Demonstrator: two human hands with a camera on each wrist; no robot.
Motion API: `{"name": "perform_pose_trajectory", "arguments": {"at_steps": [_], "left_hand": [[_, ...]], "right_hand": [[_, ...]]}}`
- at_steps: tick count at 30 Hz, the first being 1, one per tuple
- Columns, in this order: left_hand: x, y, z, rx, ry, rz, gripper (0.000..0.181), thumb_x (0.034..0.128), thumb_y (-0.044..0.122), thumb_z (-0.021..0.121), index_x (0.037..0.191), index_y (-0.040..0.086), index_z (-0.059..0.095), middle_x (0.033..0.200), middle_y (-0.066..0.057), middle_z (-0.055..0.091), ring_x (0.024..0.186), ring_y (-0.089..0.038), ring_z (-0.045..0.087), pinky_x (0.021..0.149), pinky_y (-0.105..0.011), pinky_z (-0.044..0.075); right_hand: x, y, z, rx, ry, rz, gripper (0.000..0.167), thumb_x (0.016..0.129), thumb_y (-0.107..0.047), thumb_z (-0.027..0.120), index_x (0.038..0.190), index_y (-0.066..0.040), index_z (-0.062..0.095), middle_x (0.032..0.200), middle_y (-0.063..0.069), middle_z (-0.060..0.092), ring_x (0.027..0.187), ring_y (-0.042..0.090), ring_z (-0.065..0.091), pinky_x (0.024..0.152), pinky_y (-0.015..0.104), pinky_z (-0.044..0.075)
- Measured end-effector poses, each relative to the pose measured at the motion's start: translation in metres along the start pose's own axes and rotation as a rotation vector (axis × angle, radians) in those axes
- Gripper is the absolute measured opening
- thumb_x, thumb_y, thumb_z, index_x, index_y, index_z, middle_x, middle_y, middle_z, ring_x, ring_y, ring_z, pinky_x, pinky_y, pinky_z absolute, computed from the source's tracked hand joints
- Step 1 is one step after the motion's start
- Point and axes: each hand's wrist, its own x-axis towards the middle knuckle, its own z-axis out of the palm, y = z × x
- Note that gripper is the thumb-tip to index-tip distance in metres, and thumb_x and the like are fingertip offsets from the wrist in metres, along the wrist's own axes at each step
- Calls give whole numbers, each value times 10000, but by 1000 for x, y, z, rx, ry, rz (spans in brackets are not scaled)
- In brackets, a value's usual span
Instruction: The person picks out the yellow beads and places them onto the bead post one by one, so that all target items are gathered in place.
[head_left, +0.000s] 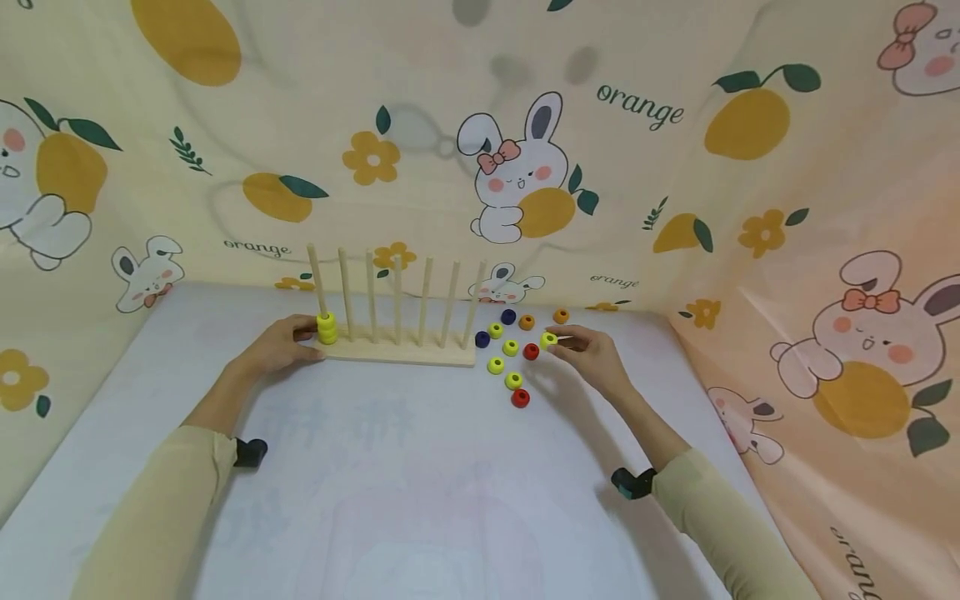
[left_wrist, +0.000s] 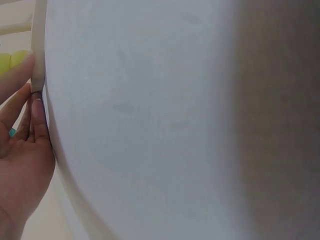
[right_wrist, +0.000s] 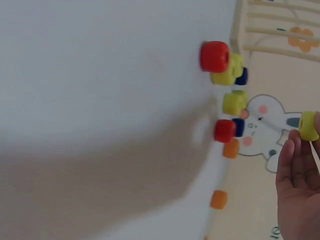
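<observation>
My left hand (head_left: 279, 345) (left_wrist: 25, 165) grips the left end of a wooden rack (head_left: 397, 353) (left_wrist: 38, 40) with several upright pegs. Yellow beads (head_left: 327, 328) (left_wrist: 5, 63) are stacked low on its leftmost peg; the other pegs hold none. Between thumb and fingertips, my right hand (head_left: 596, 360) (right_wrist: 300, 200) pinches a yellow bead (head_left: 549, 340) (right_wrist: 308, 126), held to the right of the loose beads. In the left wrist view, the thumb lies on the near side of the rack's end, with fingers at its underside edge.
Right of the rack lie loose beads: several yellow (head_left: 496, 365), two red (head_left: 521, 398) (right_wrist: 215, 56), two dark blue (head_left: 482, 339) and two orange (head_left: 561, 316) (right_wrist: 218, 199). A patterned cloth (head_left: 420, 100) rises behind the white tabletop (head_left: 390, 467) and at both sides.
</observation>
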Motion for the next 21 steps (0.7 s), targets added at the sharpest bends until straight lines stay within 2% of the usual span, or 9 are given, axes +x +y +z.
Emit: {"name": "perform_pose_trajectory", "arguments": {"at_steps": [2, 4, 12, 17, 21], "left_hand": [[0, 0, 0, -2, 0, 4, 760, 888, 128, 743, 1487, -92, 331, 1525, -291, 335, 1373, -449, 370, 1169, -548, 292], [0, 0, 1, -2, 0, 17, 755, 887, 123, 744, 1481, -102, 335, 1517, -300, 342, 1368, -454, 376, 1166, -547, 297], [0, -5, 0, -2, 2, 17, 774, 880, 136, 753, 1485, -95, 329, 1515, -290, 349, 1374, -449, 368, 1171, -552, 285], [-1, -4, -2, -7, 0, 29, 772, 882, 128, 748, 1482, -107, 323, 1514, -299, 341, 1376, -461, 358, 1165, -563, 287], [1, -3, -1, -2, -4, 25, 772, 887, 129, 745, 1489, -98, 319, 1518, -294, 343, 1380, -453, 358, 1168, -553, 289]], "right_hand": [[0, -15, -1, -8, -5, -12, 340, 886, -32, 732, 1210, 52, 670, 1148, 226, 693, 935, 248, 711, 751, 170, 570], [4, -19, -2, -15, -3, -11, 343, 893, -58, 733, 1220, 31, 673, 1151, 206, 696, 924, 194, 707, 761, 182, 575], [19, -47, -3, -52, -7, -29, 374, 902, -39, 717, 1259, 48, 644, 1148, 218, 690, 998, 323, 687, 798, 181, 573], [35, -40, -2, -66, -1, -25, 376, 921, -75, 704, 1285, 4, 645, 1180, 187, 686, 1028, 306, 679, 829, 201, 573], [42, -37, -2, -38, 13, -19, 362, 916, -130, 723, 1266, -56, 675, 1180, 145, 694, 1022, 263, 684, 843, 208, 572]]}}
